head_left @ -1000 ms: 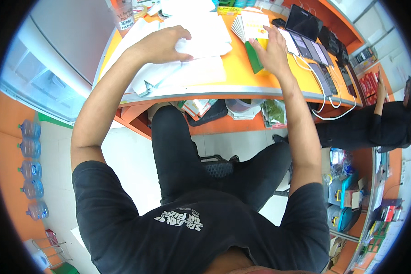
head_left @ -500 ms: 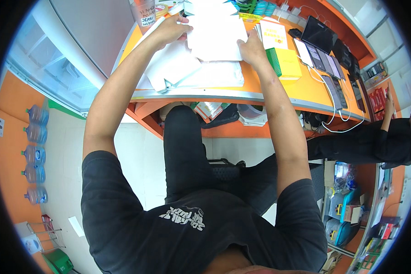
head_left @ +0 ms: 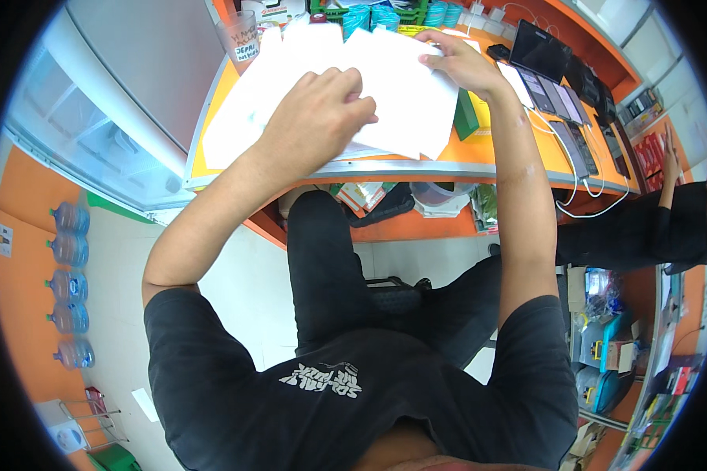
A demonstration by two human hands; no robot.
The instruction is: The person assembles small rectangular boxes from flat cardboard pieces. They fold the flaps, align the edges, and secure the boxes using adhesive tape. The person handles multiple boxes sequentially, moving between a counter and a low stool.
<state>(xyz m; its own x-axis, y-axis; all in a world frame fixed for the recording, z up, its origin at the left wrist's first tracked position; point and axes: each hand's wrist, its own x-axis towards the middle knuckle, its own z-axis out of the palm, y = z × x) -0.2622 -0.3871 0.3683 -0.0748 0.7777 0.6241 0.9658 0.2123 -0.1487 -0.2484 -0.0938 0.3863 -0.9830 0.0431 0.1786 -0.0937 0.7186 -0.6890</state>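
Right-hand fingers (head_left: 437, 62) touch white paper (head_left: 397, 98) (the clear cup (head_left: 236, 35) bears lettering).

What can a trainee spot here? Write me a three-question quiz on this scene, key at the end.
1. True or false: the clear cup is left of the green-and-yellow box.
2. The thumb of the right hand is over: a) a phone; b) white paper; c) a cable.
3. How many large blue bottles line the orange wall on the left?

Key: 1. True. 2. b. 3. Five.
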